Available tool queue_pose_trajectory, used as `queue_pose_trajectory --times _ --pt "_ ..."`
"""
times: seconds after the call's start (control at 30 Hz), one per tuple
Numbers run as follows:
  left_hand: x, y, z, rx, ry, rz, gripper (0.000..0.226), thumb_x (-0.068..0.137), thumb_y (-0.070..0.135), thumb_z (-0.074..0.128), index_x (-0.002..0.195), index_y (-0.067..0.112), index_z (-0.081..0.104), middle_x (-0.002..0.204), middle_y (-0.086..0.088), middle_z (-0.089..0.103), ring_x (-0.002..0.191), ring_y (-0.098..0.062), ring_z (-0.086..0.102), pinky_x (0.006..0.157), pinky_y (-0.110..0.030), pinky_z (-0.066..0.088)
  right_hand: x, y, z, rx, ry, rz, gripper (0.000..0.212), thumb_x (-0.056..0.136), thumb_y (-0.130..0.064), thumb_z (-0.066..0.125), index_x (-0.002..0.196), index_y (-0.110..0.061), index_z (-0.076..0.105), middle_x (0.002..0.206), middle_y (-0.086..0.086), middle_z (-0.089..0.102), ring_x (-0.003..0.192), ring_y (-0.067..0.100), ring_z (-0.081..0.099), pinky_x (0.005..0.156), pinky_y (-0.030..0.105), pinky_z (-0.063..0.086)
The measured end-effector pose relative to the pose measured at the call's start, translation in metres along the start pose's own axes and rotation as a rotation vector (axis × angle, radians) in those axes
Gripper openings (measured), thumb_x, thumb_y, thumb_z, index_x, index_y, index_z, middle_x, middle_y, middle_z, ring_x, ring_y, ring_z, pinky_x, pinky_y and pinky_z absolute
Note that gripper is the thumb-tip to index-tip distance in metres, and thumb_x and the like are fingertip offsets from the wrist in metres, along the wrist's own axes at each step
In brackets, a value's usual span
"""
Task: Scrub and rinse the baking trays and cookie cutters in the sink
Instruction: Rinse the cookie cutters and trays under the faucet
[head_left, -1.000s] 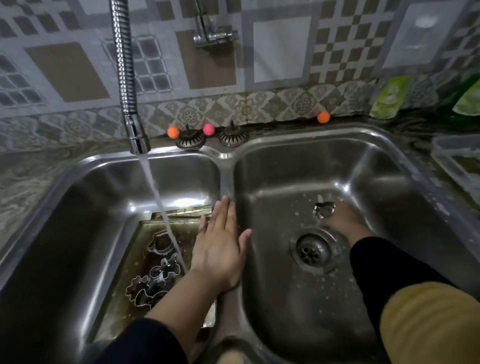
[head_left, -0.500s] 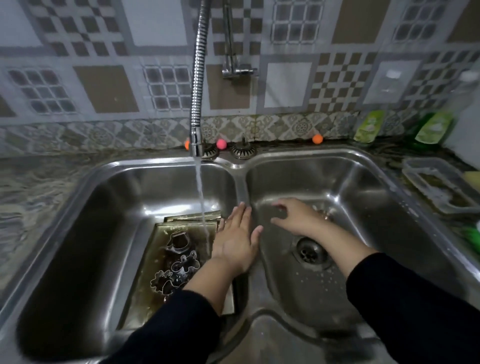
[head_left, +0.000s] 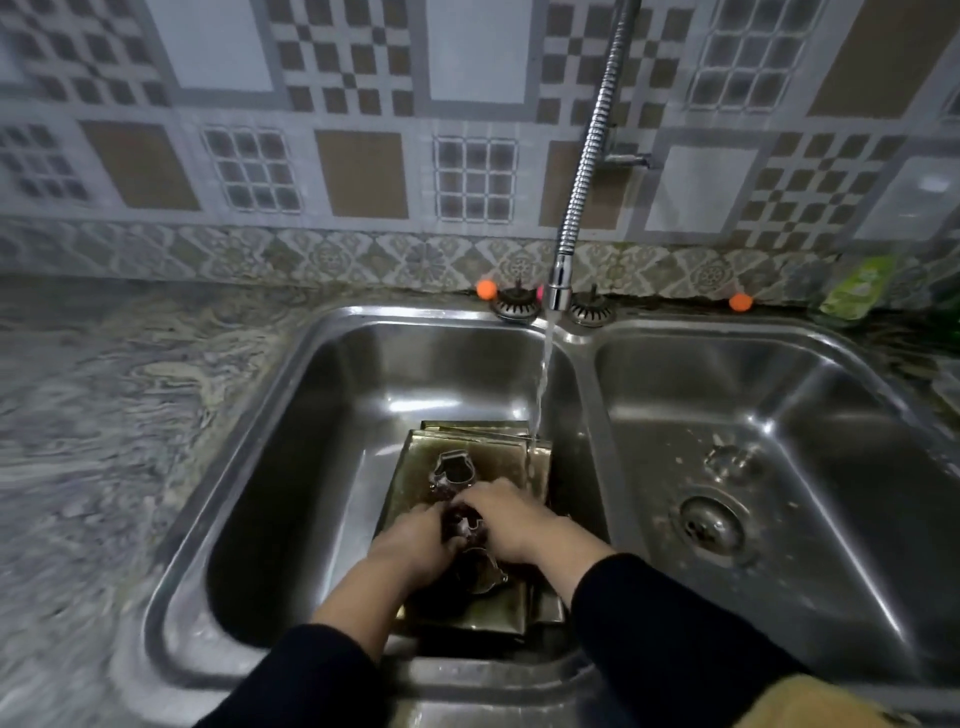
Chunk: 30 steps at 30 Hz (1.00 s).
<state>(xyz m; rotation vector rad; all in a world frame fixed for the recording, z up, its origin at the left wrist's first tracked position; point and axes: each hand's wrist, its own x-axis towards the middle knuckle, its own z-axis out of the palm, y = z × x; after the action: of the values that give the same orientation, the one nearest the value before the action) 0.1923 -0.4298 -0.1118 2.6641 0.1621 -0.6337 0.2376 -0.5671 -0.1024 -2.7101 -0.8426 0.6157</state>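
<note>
While water runs from the flexible faucet (head_left: 587, 171) into the left basin of the steel double sink (head_left: 291, 410), both hands meet over the stacked baking trays (head_left: 415, 467) lying on that basin's floor. The left hand (head_left: 415, 543) and the right hand (head_left: 511, 522) have their fingers curled together around a metal cookie cutter (head_left: 466, 522) in the middle of the top tray; how firmly each one holds it is hard to tell. Another cutter (head_left: 454, 466) sits just beyond the fingers on the same tray, and a third (head_left: 480, 571) lies just below the hands. The stream lands on the trays' far right corner. A lone cutter (head_left: 730, 460) rests in the right basin, near the drain (head_left: 709, 525). Two strainer plugs (head_left: 514, 304) and small orange balls (head_left: 485, 289) line the back ledge beside the marbled desk (head_left: 104, 389).
</note>
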Motion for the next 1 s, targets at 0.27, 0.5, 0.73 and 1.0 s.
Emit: queue_pose_trajectory --times 0.27,0.5,0.73,1.0 --pt "-0.003 0.022 -0.013 -0.499 0.165 0.170 0.050 0.100 0.040 0.040 0.148 0.027 0.031 0.146 0.000 0.045 0.134 -0.021 0.043 0.107 -0.029 0.033 -0.015 0.001 -0.033 0.825 0.109 0.362 0.020 0.097 -0.024 0.046 0.110 -0.020 0.062 0.087 0.005 0.061 0.068 0.015 0.056 0.060 0.024 0.046" --pt "0.002 0.076 -0.029 -1.015 0.303 0.116 0.020 0.097 0.028 0.051 0.105 0.019 0.067 0.093 -0.002 0.069 0.081 -0.019 0.065 0.065 -0.028 0.055 -0.045 0.007 -0.045 1.218 0.294 0.446 0.027 0.100 -0.021 0.042 0.115 -0.010 0.061 0.080 0.007 0.061 0.060 0.013 0.055 0.053 0.019 0.049" --pt "0.000 0.086 -0.032 -1.114 0.188 0.072 0.017 0.095 0.032 0.054 0.090 0.028 0.070 0.076 0.001 0.069 0.069 -0.017 0.064 0.073 -0.032 0.057 -0.064 0.001 -0.050 1.208 0.375 0.353 0.020 0.096 -0.015 0.053 0.114 -0.018 0.060 0.088 0.000 0.065 0.080 0.012 0.059 0.074 0.026 0.053" --pt "-0.006 0.077 -0.037 -1.275 0.122 0.101 0.028 0.095 0.019 0.058 0.122 0.018 0.063 0.097 -0.018 0.069 0.082 -0.023 0.070 0.069 -0.033 0.058 -0.068 -0.004 -0.060 1.265 0.289 0.293 0.019 0.096 -0.010 0.051 0.112 -0.018 0.056 0.079 -0.001 0.061 0.068 0.008 0.058 0.068 0.021 0.053"
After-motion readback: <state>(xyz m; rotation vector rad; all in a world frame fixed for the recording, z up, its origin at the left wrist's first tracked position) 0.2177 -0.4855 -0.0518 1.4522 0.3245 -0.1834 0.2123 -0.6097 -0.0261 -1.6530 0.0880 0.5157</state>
